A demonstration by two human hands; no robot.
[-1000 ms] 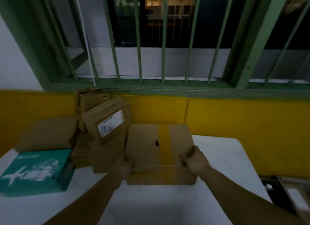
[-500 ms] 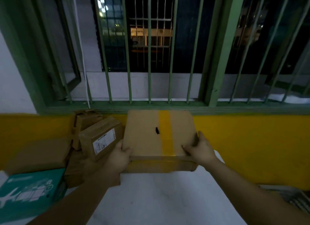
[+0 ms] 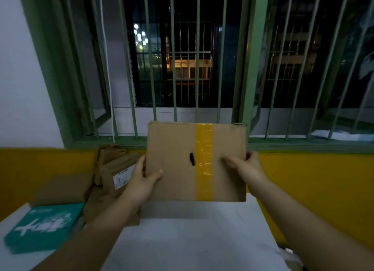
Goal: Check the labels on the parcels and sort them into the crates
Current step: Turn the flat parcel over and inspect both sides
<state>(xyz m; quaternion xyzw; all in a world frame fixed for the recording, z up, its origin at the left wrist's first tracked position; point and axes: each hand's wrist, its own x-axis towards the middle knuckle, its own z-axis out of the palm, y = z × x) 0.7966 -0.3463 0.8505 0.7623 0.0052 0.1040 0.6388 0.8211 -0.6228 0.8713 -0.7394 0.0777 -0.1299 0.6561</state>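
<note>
Both hands — left hand [image 3: 141, 179], right hand [image 3: 245, 167] — gripped the taped parcel [image 3: 176, 149] by its side edges, raised clear above the tabletop [image 3: 192, 240] — presumably for label inspection.

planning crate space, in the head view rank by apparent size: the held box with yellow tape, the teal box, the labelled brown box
1. held box with yellow tape, though it is nearest the camera
2. teal box
3. labelled brown box, partly hidden by the left hand
</note>
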